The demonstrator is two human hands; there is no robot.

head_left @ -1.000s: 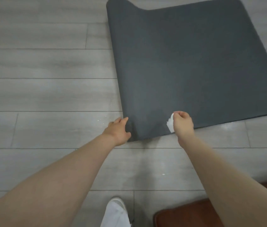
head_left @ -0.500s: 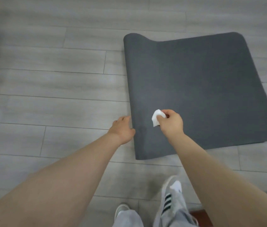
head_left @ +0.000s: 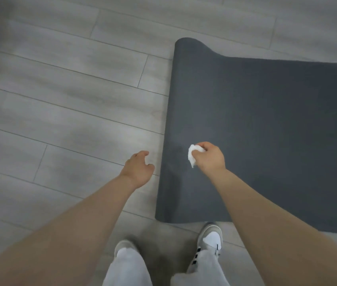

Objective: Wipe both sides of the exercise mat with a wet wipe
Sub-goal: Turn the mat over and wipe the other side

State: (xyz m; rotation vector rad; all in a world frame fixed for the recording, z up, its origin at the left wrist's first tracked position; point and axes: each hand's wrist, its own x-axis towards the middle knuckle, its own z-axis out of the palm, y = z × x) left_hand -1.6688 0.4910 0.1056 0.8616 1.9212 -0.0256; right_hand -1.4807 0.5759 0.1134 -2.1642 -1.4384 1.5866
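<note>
While the person stood at the near edge of the exercise mat (head_left: 256, 131), which lay flat on the grey plank floor (head_left: 60, 112) with its left end curled up in a low roll, the right hand (head_left: 210, 159) hung above the mat's near-left part, fingers curled round a crumpled wet wipe (head_left: 193, 154). The left hand (head_left: 138, 171) hovered over the floor just beside the mat's left edge, fingers loosely bent and holding nothing. Both feet in pale shoes (head_left: 211, 236) were planted just short of the mat's near edge. Whether the wipe touched the mat I could not tell; it looked lifted clear. To my eye the wiping of this face was the step in hand. Doing it well would mean opening the wad flatter, pressing it down with the palm, and working in overlapping strokes from the curled left end toward the far right corner, with the free hand pinning that roll flat so it got cleaned too
</note>
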